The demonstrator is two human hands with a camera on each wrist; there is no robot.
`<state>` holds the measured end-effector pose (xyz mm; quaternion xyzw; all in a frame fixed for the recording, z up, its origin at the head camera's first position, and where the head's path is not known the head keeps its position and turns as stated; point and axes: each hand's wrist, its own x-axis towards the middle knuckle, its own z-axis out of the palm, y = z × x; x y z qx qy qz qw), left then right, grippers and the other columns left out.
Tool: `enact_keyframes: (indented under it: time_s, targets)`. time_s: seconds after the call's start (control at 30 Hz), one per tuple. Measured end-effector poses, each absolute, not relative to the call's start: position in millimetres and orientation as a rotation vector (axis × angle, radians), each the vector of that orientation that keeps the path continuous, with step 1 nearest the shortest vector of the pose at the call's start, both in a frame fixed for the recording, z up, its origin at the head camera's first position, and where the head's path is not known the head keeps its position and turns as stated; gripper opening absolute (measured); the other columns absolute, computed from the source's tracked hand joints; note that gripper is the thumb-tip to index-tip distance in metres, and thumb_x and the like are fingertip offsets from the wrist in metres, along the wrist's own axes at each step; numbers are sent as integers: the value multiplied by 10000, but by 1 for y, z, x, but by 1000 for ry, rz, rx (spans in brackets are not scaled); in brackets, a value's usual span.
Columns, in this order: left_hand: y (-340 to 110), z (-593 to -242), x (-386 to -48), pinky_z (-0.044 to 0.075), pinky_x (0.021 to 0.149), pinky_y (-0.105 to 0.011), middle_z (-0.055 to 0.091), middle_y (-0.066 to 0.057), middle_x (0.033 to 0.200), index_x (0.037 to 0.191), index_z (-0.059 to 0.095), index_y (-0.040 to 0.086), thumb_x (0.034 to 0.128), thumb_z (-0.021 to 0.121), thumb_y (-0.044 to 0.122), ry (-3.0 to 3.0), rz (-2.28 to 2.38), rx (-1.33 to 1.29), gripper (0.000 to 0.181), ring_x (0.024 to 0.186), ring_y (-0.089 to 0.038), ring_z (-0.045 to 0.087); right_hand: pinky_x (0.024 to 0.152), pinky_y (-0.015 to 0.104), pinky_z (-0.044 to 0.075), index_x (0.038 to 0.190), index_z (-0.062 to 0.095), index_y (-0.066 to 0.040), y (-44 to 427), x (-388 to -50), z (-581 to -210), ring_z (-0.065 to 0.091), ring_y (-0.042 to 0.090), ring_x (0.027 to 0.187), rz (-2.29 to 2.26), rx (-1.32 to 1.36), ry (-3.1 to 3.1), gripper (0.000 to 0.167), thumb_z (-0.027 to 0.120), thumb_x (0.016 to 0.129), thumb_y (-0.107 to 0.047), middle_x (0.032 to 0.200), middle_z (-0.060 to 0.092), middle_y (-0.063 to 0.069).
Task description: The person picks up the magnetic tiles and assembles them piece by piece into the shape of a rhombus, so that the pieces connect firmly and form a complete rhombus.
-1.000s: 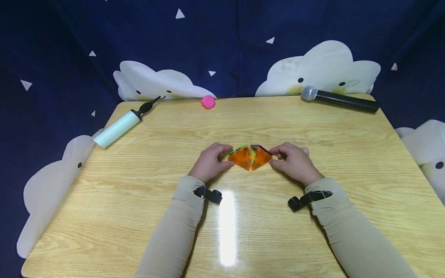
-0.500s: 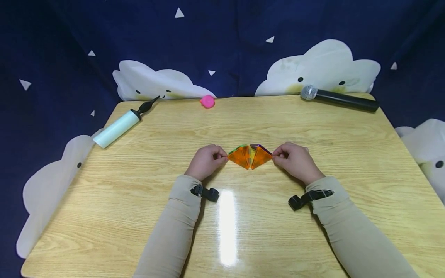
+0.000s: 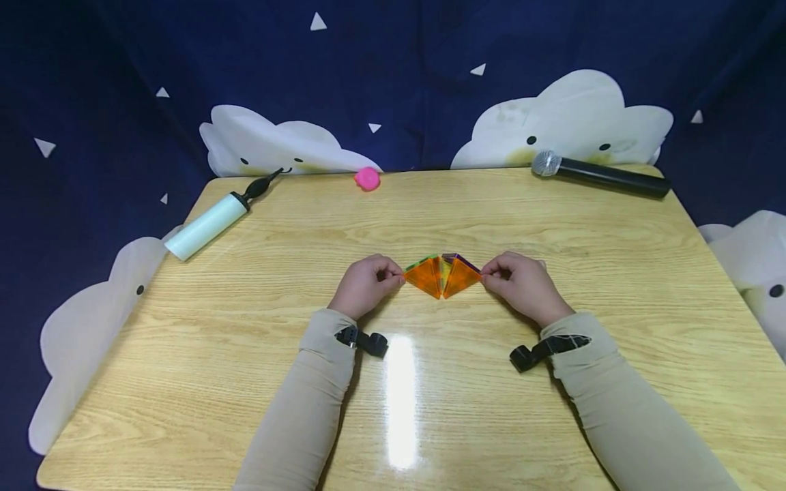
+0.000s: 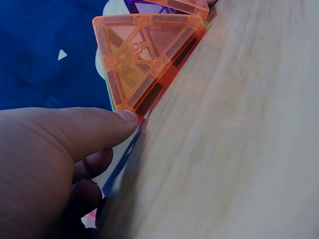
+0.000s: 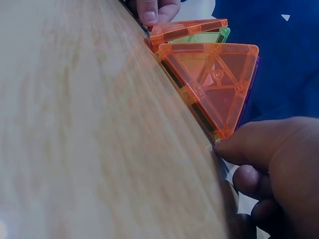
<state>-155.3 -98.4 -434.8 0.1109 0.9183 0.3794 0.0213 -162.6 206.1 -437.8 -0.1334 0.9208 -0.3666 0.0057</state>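
Two clear orange triangular magnetic tiles lean side by side in the middle of the table, the left orange tile (image 3: pixel 424 277) and the right orange tile (image 3: pixel 462 278). Behind them show a green tile (image 5: pixel 225 34) and a purple tile (image 4: pixel 152 8), with yellow visible in the gap. My left hand (image 3: pixel 366 285) pinches the low outer corner of the left pair between thumb and finger. On the other side, my right hand (image 3: pixel 523 286) pinches the outer corner of the right pair. The tiles' bottom edges sit at the tabletop; the far sides are partly hidden.
A pale blue hand pump (image 3: pixel 209 225) with a black nozzle lies at the back left of the table (image 3: pixel 184 382). Near the back edge is a small pink object (image 3: pixel 368 179). A black microphone (image 3: pixel 604 177) lies at the back right, before a dark blue cloud-patterned curtain (image 3: pixel 417 75).
Since a second ago, the left hand has drawn slightly left and its spread thumb and finger have closed at the tile corner. The right hand's fingers have also closed in. The tiles barely moved.
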Motion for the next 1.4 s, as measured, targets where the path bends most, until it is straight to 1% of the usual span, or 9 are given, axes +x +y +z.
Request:
enact_keyframes:
  time_s: [0.23,0.73,1.13,1.4]
  targets:
    - [-98,-435,-155,438,713,-302,582,45,806,905,732,163,927,743,206,2840,1237,338,49,768,-138,531,751,364,436,975,740,-119,206,-162,-437,555,201,793,-1150,-411,2867,87,700,946,-192,885,644,21]
    - [-99,-439,-156,443,722,-299,595,35,822,927,737,157,934,736,199,2820,1354,348,43,789,-142,532,762,365,433,992,733,-138,206,-161,-434,557,211,810,-1196,-389,2858,113,707,949,-239,899,658,23]
    - [-99,-439,-155,438,715,-295,604,35,827,936,741,155,924,749,202,2800,1413,352,49,783,-142,531,757,371,441,1004,735,-154,206,-160,-436,558,207,807,-1247,-413,2843,102,714,949,-237,913,666,15]
    - [-100,-439,-155,439,704,-287,605,34,836,963,753,154,922,749,189,2782,1446,351,54,780,-140,529,743,354,445,1013,748,-167,206,-160,-437,559,195,813,-1282,-432,2828,101,721,947,-239,939,675,6]
